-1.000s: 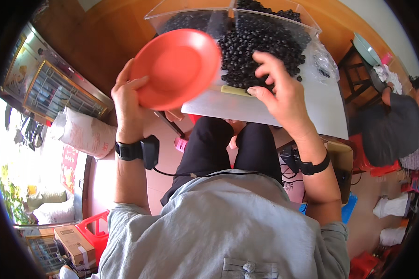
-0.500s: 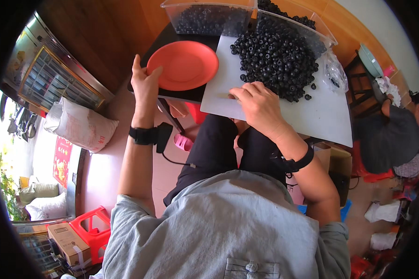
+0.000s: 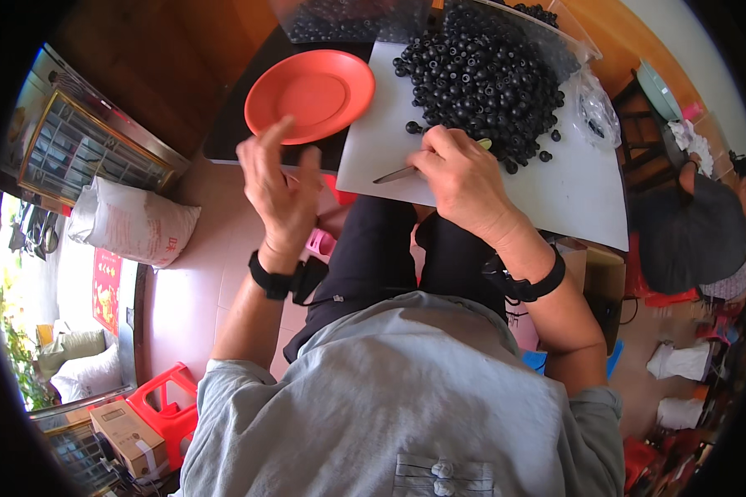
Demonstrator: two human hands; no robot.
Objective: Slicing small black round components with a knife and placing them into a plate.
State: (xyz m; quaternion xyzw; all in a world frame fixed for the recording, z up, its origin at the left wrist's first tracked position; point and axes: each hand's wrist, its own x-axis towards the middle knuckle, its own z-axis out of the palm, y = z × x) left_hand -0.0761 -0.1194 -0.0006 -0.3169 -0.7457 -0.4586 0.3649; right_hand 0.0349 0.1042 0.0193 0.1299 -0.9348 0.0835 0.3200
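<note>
Fingers wrapped round it, my right hand (image 3: 464, 178) holds a small knife (image 3: 395, 175) over the white board (image 3: 564, 199). Its thin blade points left, and a bit of yellow-green handle shows behind the fingers. Just beyond that hand lies a heap of small round black pieces (image 3: 489, 91), many with a hole in them. One loose black piece (image 3: 414, 127) sits at the heap's near left side. My left hand (image 3: 278, 186) is open, fingers spread, at the near rim of an orange plate (image 3: 323, 95). I see nothing held in it; whether it touches the plate I cannot tell.
Clear plastic bins (image 3: 348, 25) of black pieces stand along the table's far side. A clear plastic bag (image 3: 595, 120) lies right of the heap. A cardboard box (image 3: 601, 282) is below the table's right edge. Another person (image 3: 692, 236) sits at far right.
My left hand has moved from the plate's left side to its near rim, toward me. The knife blade in my right hand now shows plainly. The whole view has shifted slightly.
</note>
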